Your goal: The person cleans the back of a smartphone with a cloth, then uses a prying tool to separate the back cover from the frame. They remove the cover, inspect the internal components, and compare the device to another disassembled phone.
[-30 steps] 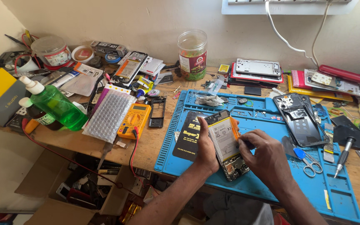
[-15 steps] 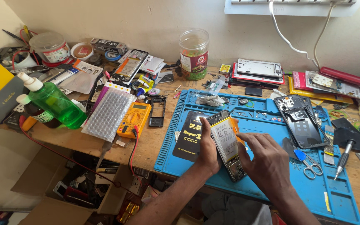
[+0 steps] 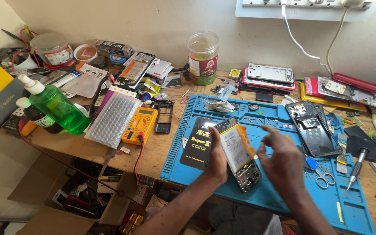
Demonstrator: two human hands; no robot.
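My left hand [image 3: 217, 157] grips an opened phone [image 3: 239, 153] by its left edge, tilted up over the blue work mat [image 3: 266, 191]. The phone's battery with an orange tab and its circuit board at the lower end face me. To the phone's right, my right hand [image 3: 281, 161] hovers with fingers loosely spread, apart from the phone and holding nothing. A black flat packet [image 3: 198, 141] lies on the mat just left of my left hand.
A black phone back cover [image 3: 312, 129], scissors [image 3: 322, 176] and a screwdriver [image 3: 357, 165] lie at the mat's right. A yellow multimeter [image 3: 140, 125], bubble-wrap sheet [image 3: 111, 118] and green bottle [image 3: 57, 104] sit left. A plastic jar [image 3: 203, 56] and phone frames [image 3: 270, 74] stand by the wall.
My right hand has lifted off the phone and drawn back to the right, fingers spreading. My left hand keeps hold of the phone.
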